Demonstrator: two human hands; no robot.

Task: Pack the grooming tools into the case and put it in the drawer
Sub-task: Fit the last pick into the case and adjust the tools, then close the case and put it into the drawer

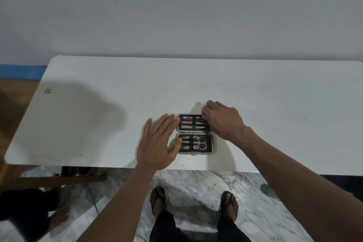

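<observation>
A small dark grooming case (208, 144) lies open flat on the white table (98, 124), near its front edge. Both halves hold several metal tools (191, 125) under elastic straps; small scissors (202, 144) sit in the near half. My left hand (157, 143) is spread flat at the case's left side, its thumb touching the near half's left edge. My right hand (222, 120) is curled over the far half's right end, fingertips pinched at a tool or the rim there; what it grips is hidden.
The table's far edge meets a plain wall (176, 15). Marble floor (196, 186) and my sandalled feet (157, 200) show below the front edge. A wooden piece of furniture (59, 178) and another person's bare foot (59, 216) are at lower left. No drawer is in view.
</observation>
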